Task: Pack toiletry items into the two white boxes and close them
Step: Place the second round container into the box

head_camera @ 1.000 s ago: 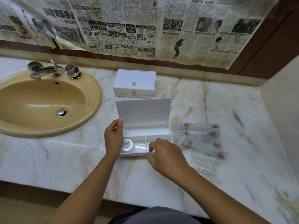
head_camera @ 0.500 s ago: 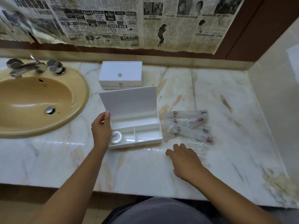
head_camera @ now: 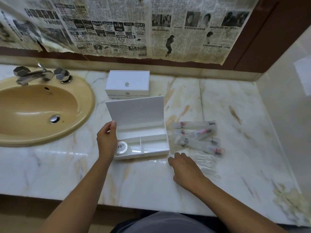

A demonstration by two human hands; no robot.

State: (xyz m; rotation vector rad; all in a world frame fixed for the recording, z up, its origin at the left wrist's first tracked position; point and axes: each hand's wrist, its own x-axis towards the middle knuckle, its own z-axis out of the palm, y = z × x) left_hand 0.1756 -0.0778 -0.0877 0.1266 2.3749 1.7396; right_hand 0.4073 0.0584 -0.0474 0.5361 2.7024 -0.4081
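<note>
An open white box [head_camera: 152, 151] stands mid-counter with its lid [head_camera: 134, 112] upright. Dividers split its tray, and a round wrapped soap [head_camera: 122, 147] lies in the front-left compartment. My left hand [head_camera: 106, 140] holds the box's left side, thumb up by the lid's edge. My right hand [head_camera: 185, 167] rests on the counter off the box's front-right corner, fingers relaxed, at the edge of some clear plastic packets [head_camera: 207, 163]. Several frosted toiletry packets [head_camera: 196, 137] lie right of the box. A second white box [head_camera: 127, 83], closed, sits behind.
A beige sink [head_camera: 38, 108] with a chrome tap [head_camera: 32, 74] takes up the left of the marble counter [head_camera: 235, 101]. Newspaper [head_camera: 117, 26] covers the wall behind. A side wall [head_camera: 289, 105] bounds the counter on the right. The counter's front edge runs just below my forearms.
My right hand has left the box's front compartments and moved down and right onto the counter beside the clear packets. My left hand has stayed on the box's left side.
</note>
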